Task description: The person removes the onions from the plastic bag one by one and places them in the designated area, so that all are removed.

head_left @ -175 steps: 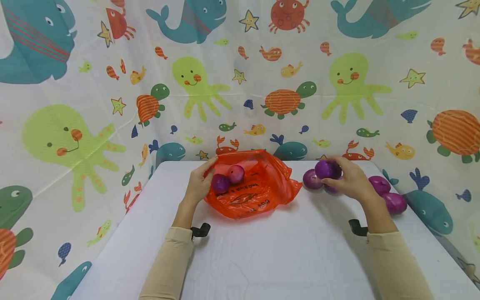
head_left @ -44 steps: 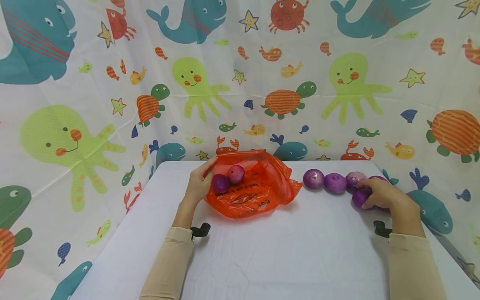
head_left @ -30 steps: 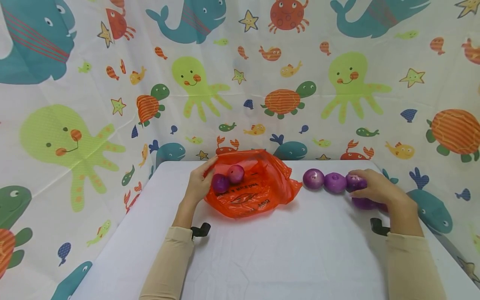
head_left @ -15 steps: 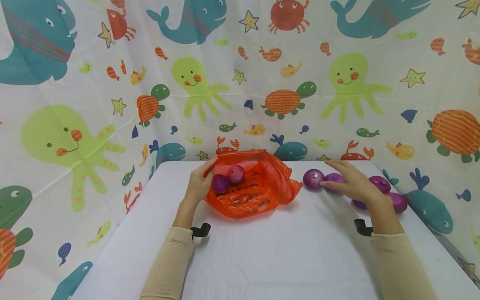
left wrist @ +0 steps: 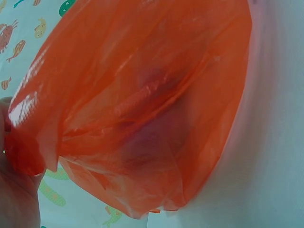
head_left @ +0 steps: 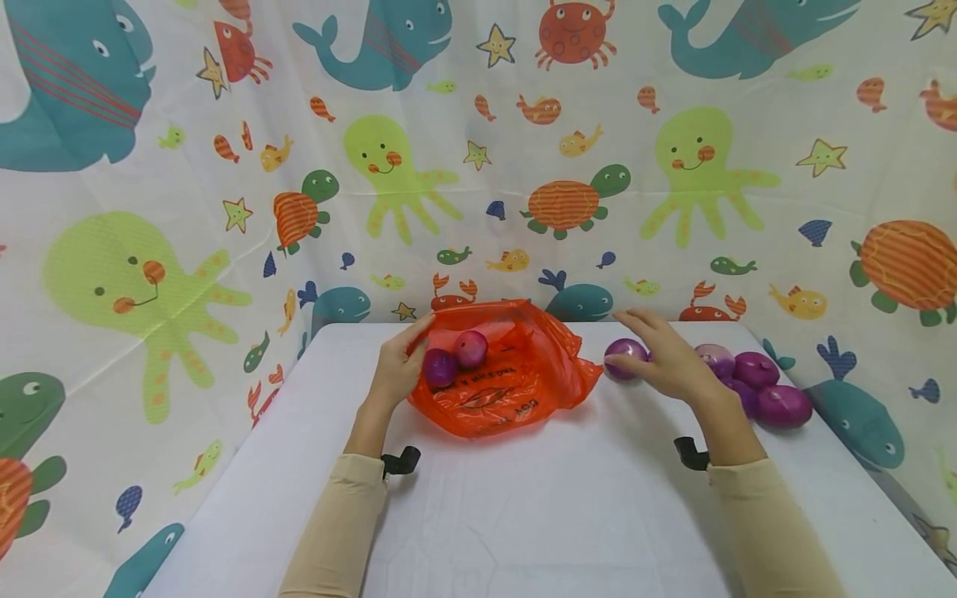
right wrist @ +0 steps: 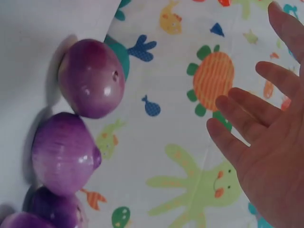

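A white table (head_left: 523, 498) is carrying an orange plastic bag (head_left: 516, 382) near its far edge, lying on its side, and a cluster of purple onions (head_left: 763, 390) sitting to the right.

The orange bag (head_left: 501, 378) lies open on its side, crinkly and shiny, and the left hand (head_left: 396, 370) holds its rim. Two round purple onions (head_left: 456, 357) sit inside, touching. More onions (head_left: 755, 386) lie in a bunch to the right. The right hand (head_left: 665, 357), fingers straight, hovers over the nearest one (head_left: 624, 357).
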The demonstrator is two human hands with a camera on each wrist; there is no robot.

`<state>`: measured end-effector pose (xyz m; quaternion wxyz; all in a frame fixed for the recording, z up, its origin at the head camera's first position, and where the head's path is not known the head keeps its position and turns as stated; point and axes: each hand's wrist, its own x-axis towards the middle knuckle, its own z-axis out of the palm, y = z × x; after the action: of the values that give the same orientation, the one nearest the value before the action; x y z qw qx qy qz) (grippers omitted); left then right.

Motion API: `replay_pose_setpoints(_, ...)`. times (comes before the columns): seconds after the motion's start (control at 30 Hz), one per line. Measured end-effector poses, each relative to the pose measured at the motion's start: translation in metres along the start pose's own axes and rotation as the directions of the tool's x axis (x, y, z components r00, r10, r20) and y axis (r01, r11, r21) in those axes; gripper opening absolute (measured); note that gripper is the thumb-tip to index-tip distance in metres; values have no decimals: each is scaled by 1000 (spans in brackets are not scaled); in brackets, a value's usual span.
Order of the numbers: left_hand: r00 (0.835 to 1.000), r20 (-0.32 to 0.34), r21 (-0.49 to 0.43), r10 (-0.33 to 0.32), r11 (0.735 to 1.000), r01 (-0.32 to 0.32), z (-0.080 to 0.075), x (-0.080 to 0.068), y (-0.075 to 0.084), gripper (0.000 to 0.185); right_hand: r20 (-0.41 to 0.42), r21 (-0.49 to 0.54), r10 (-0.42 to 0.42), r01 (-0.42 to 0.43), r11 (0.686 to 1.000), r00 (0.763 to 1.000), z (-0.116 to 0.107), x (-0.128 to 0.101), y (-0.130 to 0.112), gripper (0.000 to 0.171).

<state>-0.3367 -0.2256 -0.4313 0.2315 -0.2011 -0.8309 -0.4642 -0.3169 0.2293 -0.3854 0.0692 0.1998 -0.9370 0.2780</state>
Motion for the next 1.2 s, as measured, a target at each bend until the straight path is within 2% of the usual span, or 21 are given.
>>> replay_pose_setpoints(0.27,1000,1,3,-3,1000,3,0,-1,0,48,13,34,-47,47,998,999,15,8,-11,86)
replay_pose_setpoints(0.67,1000,2,12,0,1000,0,1,-1,-2,48,6,32,-114,114,993,993,28,14,-31,81)
replay_pose_setpoints(0.87,1000,-1,15,0,1000,0,1,-1,-1,48,28,27,-128,127,992,991,38,18,-42,79)
replay_pose_setpoints(1.2,1000,-1,18,-5,1000,5,1,-1,1,48,28,58,-200,198,978,979,54,24,-64,75)
